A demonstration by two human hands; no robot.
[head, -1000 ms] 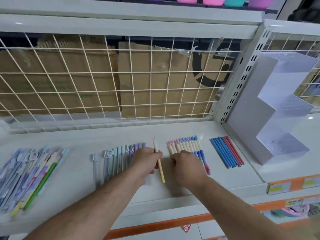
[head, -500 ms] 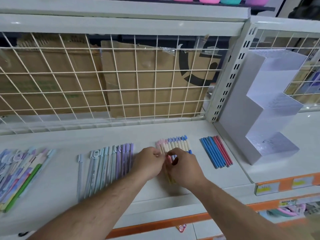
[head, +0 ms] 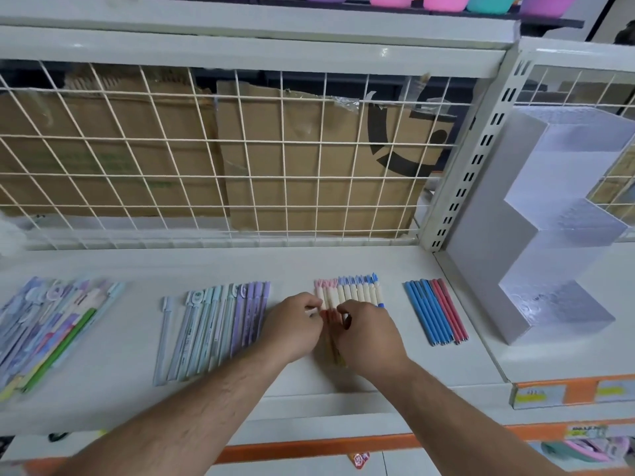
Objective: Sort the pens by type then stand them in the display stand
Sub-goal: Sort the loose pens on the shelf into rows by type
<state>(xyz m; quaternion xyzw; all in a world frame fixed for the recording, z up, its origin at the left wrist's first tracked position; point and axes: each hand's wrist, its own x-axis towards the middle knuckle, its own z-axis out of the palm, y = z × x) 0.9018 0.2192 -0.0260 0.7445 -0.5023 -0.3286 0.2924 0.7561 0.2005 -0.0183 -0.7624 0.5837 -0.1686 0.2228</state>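
- The left hand [head: 295, 324] is seen with fingers curled, tips touching the left edge of a flat row of cream-barrelled plastic pens with pink and blue caps [head: 354, 292]; a grasp cannot be told.
- The right hand [head: 371, 334] is curled over the row's near ends; likewise untellable.
- The stepped frosted plastic display stand [head: 556, 235] is stood at 2 o'clock from the row.
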